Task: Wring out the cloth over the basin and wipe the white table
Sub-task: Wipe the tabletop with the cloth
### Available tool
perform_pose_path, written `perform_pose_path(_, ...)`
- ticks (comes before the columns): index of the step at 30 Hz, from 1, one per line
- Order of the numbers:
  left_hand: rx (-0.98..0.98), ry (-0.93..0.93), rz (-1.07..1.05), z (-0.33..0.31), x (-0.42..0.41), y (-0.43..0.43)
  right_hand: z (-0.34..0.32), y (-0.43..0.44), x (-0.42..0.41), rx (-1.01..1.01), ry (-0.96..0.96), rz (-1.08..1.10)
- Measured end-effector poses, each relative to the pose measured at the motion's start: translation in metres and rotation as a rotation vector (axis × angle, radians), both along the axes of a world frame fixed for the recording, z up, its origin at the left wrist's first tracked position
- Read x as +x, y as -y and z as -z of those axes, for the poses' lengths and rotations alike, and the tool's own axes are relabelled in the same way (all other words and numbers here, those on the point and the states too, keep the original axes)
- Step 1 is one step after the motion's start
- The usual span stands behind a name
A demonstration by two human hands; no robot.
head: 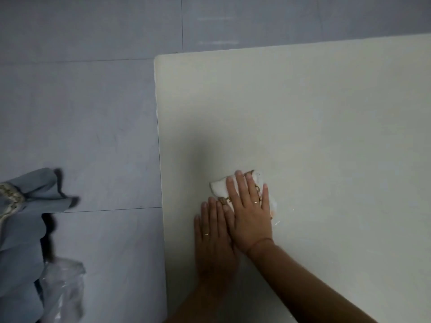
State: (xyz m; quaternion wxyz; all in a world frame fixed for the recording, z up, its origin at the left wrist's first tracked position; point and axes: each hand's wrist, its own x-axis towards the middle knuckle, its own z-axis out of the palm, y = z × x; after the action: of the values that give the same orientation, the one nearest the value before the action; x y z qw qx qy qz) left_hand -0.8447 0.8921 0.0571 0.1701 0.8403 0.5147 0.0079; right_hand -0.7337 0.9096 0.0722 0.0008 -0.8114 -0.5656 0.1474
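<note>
The cloth, white with a brown pattern and folded into a small pad, lies on the white table near its left edge, in the nearer half of the top. Both hands are on it. The right hand lies flat across the pad, palm down, fingers straight and slightly spread. It covers most of the fabric, so only the far-left end and a sliver at the right show. The left hand lies flat beside and partly under the right one, fingers straight and close together, their tips at the pad's near edge. Neither hand curls round the fabric. 1 ring shows on the right hand and 1 more on the left. A thin band circles the right wrist. A few small wet glints mark the surface just right of the pad. Left of the table is a grey tiled floor. At the lower left a blue-grey garment with patterned trim hangs beside a crumpled clear plastic bag.
</note>
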Motion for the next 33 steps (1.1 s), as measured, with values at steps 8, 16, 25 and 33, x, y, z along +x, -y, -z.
perform_pose_path(8, -0.002, -0.004, -0.049, -0.003, 0.002, -0.001, 0.0, 0.04, 0.091, -0.02, 0.029, 0.515)
perform_pose_path(16, 0.055, 0.058, -0.053, -0.005, 0.003, 0.001, 0.002, 0.074, 0.029, 0.004, 0.03, -0.108)
perform_pose_path(25, 0.052, 0.099, -0.059, -0.017, 0.002, 0.004, -0.001, 0.106, 0.008, 0.011, -0.027, 0.354)
perform_pose_path(33, -0.004, 0.098, -0.046, -0.015, -0.052, 0.147, -0.002, 0.189, 0.054, -0.048, 0.034, 0.109)
